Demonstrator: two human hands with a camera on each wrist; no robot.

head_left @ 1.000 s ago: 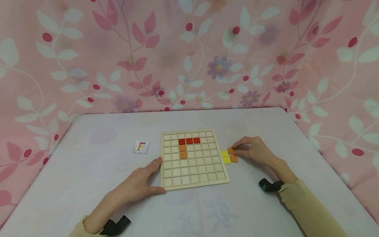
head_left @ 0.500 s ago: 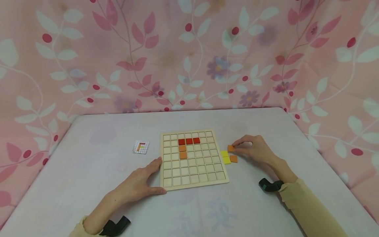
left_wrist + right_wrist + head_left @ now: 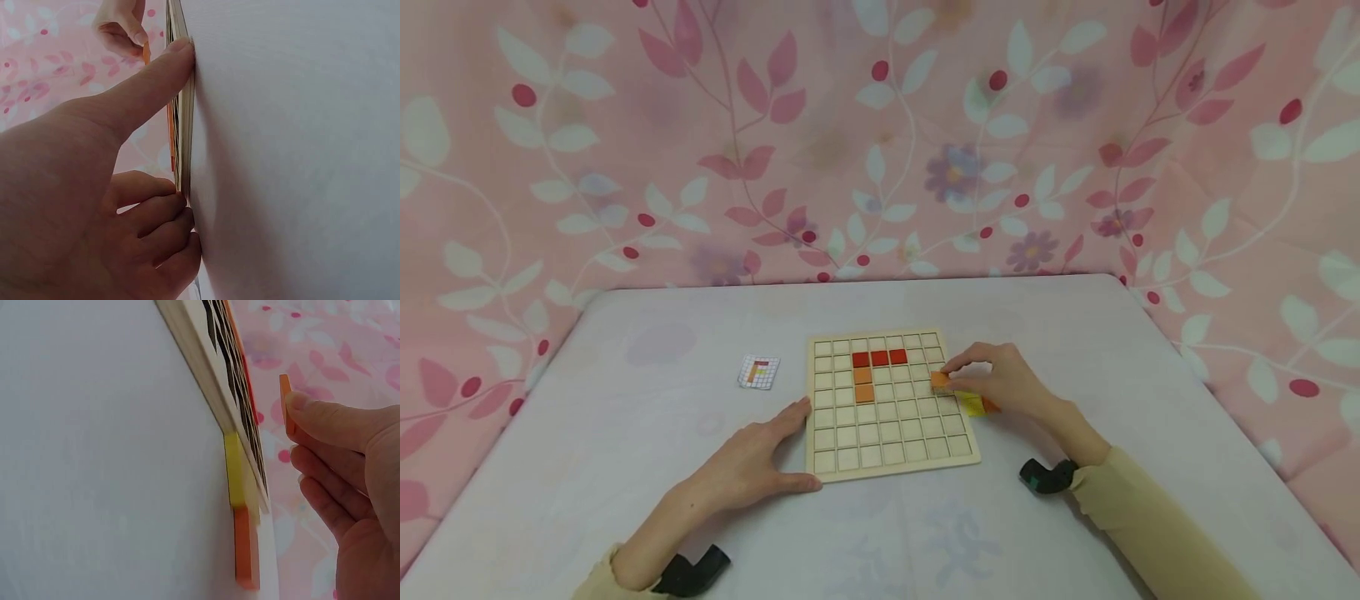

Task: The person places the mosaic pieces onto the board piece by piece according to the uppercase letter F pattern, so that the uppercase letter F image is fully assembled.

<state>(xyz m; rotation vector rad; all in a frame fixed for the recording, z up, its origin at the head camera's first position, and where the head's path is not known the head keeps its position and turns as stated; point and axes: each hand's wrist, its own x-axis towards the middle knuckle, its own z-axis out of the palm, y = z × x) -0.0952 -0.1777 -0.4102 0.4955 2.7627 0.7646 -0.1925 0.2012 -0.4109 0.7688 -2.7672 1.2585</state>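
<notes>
My right hand [image 3: 1011,383] pinches an orange square tile [image 3: 939,382] between thumb and fingertips, over the right part of the wooden grid board [image 3: 895,475]. In the right wrist view, that tile [image 3: 286,405] is raised above the board. My left hand [image 3: 741,467] rests at the board's left side, its thumb at the near left corner and fingertips against the edge. Three red tiles [image 3: 879,358] lie in a row on the grid, with two orange tiles [image 3: 864,392] in a column below the leftmost one.
Right of the board lie yellow tiles [image 3: 973,406] touching its edge, beside another orange tile [image 3: 246,550], partly hidden by my right hand in the head view. A small card [image 3: 758,372] printed with a coloured grid pattern lies to the left on the white-covered table [image 3: 662,383].
My right hand has picked up an orange tile from beside the board and carried it left over the board's right columns. My left hand and the board have stayed put.
</notes>
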